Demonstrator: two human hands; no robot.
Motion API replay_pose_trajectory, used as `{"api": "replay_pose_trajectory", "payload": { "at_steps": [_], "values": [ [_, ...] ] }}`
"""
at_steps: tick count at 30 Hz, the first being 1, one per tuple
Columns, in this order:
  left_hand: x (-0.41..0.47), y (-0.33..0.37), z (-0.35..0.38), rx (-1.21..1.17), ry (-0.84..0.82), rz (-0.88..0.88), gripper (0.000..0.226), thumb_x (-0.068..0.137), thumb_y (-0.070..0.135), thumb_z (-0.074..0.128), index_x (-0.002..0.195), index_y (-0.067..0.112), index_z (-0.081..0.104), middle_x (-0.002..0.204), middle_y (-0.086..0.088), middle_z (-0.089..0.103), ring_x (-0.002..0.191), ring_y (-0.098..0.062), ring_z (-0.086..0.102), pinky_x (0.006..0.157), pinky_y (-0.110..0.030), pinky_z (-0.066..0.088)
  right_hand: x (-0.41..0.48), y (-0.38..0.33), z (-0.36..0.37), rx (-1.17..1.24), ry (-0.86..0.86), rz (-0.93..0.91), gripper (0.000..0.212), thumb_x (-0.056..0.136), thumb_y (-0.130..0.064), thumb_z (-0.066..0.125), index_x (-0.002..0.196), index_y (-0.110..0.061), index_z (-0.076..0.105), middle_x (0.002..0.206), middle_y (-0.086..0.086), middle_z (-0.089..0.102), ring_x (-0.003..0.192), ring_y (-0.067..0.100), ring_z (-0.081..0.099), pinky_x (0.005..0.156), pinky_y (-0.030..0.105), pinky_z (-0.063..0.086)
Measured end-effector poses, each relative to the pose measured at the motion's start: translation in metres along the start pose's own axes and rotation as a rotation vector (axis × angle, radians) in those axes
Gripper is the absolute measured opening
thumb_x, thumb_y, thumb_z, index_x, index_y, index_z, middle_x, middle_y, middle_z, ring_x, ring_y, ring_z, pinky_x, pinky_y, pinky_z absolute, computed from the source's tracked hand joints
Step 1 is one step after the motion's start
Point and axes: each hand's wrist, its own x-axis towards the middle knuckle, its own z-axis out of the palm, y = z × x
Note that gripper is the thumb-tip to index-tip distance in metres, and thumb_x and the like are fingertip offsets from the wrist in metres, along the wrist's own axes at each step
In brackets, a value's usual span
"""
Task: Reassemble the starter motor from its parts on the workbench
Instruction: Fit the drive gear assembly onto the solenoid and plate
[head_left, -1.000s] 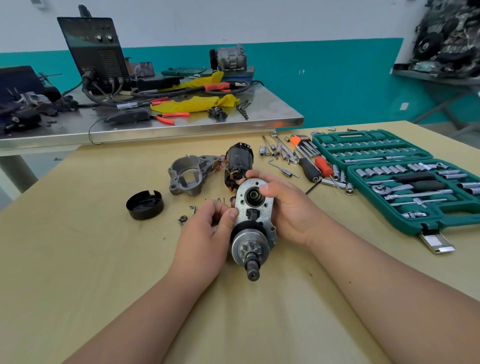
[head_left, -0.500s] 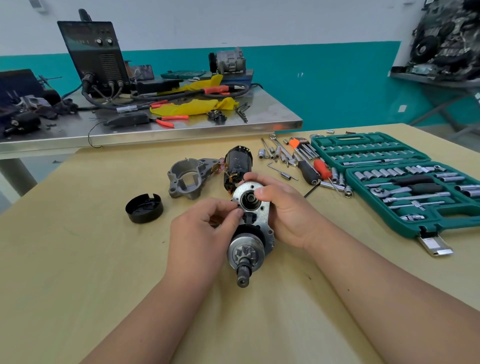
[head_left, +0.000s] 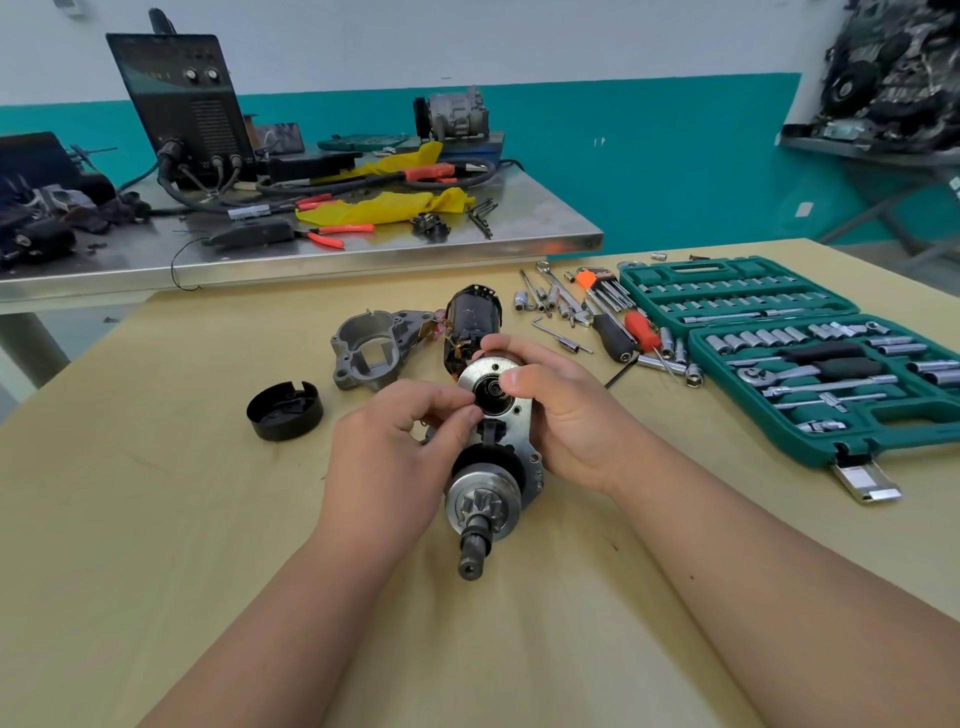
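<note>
At frame centre my right hand (head_left: 566, 415) holds the starter assembly (head_left: 493, 457) above the worktop (head_left: 156, 519); my left hand (head_left: 395, 457) has shifted its pinching grip up to the bearing recess (head_left: 488, 392), apparently seating something small.

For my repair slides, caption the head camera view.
Right hand steadies the starter assembly while left hand works at its bearing.

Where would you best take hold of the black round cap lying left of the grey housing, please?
Grip the black cap by its side wall, from above: it sits open side up, so fingers can pinch across the rim, with bare table around it.
</note>
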Motion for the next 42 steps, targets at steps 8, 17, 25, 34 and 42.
{"api": "replay_pose_trajectory", "payload": {
  "at_steps": [8,17,25,34,42],
  "values": [
    [-0.001,-0.002,0.000,-0.002,0.031,-0.091,0.015,0.078,0.026,0.080,0.072,0.033,0.068,0.075,0.023,0.067,0.069,0.003,0.061,0.060,-0.006,0.043,-0.003,-0.002,0.002,0.003,-0.001,-0.001,0.043,0.069,-0.006,0.058,0.111,-0.013,0.062,0.103,0.014,0.061,0.086,0.025,0.063,0.076,0.035,0.053],
    [-0.003,-0.001,-0.003,0.126,0.010,0.023,0.022,0.079,0.021,0.077,0.068,0.036,0.065,0.068,0.018,0.064,0.075,0.003,0.060,0.064,-0.003,0.040,-0.004,-0.002,0.004,0.003,-0.009,-0.004,0.043,0.068,-0.005,0.057,0.111,-0.013,0.062,0.099,0.015,0.061,0.088,0.029,0.061,0.079,0.038,0.051],
    [0.003,0.003,-0.006,0.051,-0.076,-0.098,0.022,0.084,0.025,0.074,0.065,0.030,0.066,0.065,0.021,0.066,0.060,0.005,0.059,0.055,-0.005,0.041,-0.004,-0.002,0.003,0.004,-0.004,0.004,0.043,0.070,-0.006,0.058,0.112,-0.014,0.063,0.098,0.013,0.063,0.080,0.024,0.065,0.068,0.033,0.054],
    [0.003,0.002,-0.006,0.238,-0.008,0.047,0.016,0.081,0.029,0.075,0.068,0.030,0.066,0.065,0.013,0.063,0.069,-0.004,0.060,0.060,-0.014,0.045,-0.002,-0.001,0.002,-0.041,-0.004,0.003,0.042,0.070,-0.007,0.060,0.111,-0.016,0.064,0.104,0.017,0.061,0.087,0.028,0.063,0.076,0.038,0.052],
    [0.004,-0.007,-0.003,0.411,0.056,0.416,0.006,0.080,0.014,0.073,0.078,0.008,0.073,0.072,0.000,0.066,0.074,-0.011,0.048,0.080,-0.040,0.047,-0.004,-0.001,0.003,-0.030,-0.013,-0.003,0.043,0.069,-0.007,0.060,0.111,-0.017,0.063,0.101,0.016,0.062,0.084,0.028,0.062,0.079,0.040,0.051]
  ]
}}
